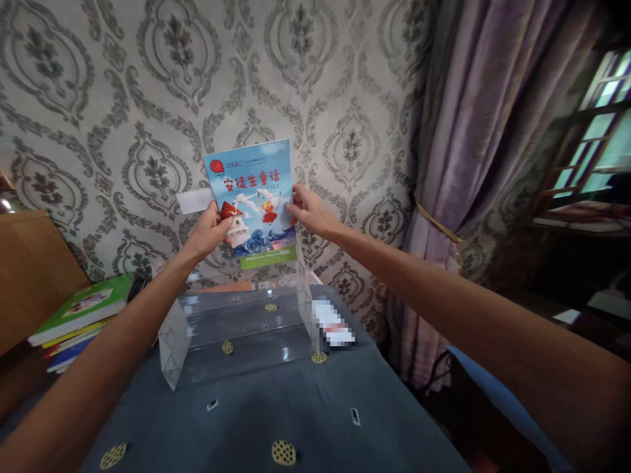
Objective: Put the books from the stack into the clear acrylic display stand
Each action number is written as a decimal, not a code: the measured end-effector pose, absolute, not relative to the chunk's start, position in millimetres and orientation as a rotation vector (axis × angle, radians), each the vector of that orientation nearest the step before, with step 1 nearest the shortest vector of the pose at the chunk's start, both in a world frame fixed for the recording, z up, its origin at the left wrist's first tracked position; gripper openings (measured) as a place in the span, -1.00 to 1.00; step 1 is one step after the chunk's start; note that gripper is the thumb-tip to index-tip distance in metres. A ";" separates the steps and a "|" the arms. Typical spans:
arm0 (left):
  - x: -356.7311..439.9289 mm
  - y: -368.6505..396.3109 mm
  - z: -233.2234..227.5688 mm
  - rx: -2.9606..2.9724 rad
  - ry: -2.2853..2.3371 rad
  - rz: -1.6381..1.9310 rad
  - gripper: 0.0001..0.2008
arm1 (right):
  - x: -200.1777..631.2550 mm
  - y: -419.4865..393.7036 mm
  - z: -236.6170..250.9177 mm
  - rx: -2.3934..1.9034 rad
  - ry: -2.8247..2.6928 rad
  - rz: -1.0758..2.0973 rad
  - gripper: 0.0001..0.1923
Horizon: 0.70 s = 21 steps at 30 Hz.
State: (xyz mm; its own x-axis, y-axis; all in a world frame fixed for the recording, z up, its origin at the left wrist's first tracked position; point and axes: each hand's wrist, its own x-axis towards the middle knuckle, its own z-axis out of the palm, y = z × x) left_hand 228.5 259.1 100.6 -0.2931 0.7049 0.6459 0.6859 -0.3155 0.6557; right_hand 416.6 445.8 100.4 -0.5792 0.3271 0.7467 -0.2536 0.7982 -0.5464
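book: blue children's book (251,200), cover facing the camera, held upright in the air in front of the patterned wall (98,98), just above the far end of the clear rack.
left hand: left hand (210,230) grips the book's left edge low down, thumb on the cover near the red lighthouse picture, fingers hidden behind. Closed on it.
right hand: right hand (308,210) holds the right edge at mid height, thumb in front, fingers curled behind. Also closed on it.
rack: clear acrylic rack (236,328) on the grey-blue tablecloth (276,420), stepped tiers, long side across the view. Tiers look bare; walls hard to see because of glare.
relation: book's green bottom strip is above the rack's far tier; contact cannot be told from this angle.
nearby: stack of books (81,315) at left on the table, green one on top. Purple curtain (473,164) right, window (601,125) far right. Small blurred item (335,325) just right of the rack.
handling note: judgement only. Keep the book square to the rack's long side and both grips level, so the bottom edge comes down flat. The left thumb sits low; it likely needs to slide up before the edge reaches a tier wall. Transparent walls are easy to clip, so go slowly.
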 end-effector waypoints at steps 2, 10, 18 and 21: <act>226.6 257.3 102.2 1.820 1.816 1.696 -0.53 | 414.0 444.0 101.6 -0.055 -2.046 0.845 -0.70; 220.5 253.9 99.0 1.742 1.820 1.678 -0.53 | 412.3 439.3 93.6 -0.065 -2.081 0.987 -0.75; 225.1 264.3 91.1 1.798 1.861 1.638 -0.55 | 415.8 450.5 86.6 -0.089 -2.046 0.926 -0.74; 222.4 267.3 86.4 1.774 1.874 1.640 -0.61 | 413.5 451.8 84.7 -0.143 -2.047 0.858 -0.76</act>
